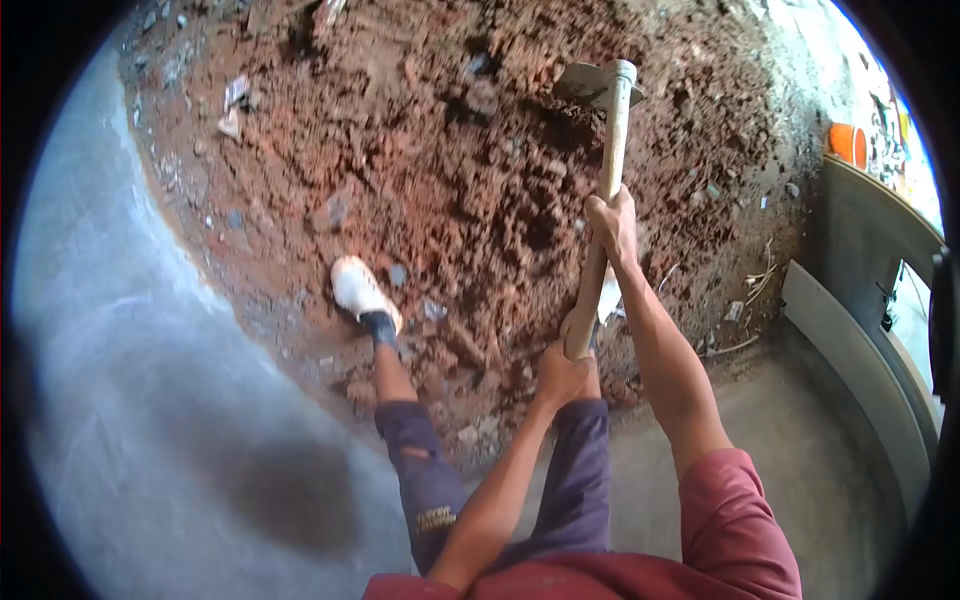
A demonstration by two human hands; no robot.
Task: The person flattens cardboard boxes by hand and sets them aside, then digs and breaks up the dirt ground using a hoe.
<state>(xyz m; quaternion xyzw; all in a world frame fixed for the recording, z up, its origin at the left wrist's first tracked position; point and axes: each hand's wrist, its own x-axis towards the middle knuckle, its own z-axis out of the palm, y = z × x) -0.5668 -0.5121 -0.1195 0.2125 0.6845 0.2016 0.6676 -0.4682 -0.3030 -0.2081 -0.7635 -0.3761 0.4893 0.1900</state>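
Note:
A hoe [617, 135] with a pale wooden handle reaches away from me over loose reddish soil [420, 150]. Its flat metal blade [583, 82] points left at the far end, by the dirt. My left hand [565, 375] is wrapped round the near end of the handle, close to my right leg. Farther up the shaft, my right hand [614, 222] grips it with fingers closed. Whether the blade touches the soil, I cannot tell.
My left foot, in a white clog [362, 290], stands on the soil; the right is mostly hidden behind the handle. Smooth concrete [130, 370] borders the dirt at left. Panels [855, 360] lean at right, near an orange container [847, 144]. Debris such as white scraps [233, 105] dots the soil.

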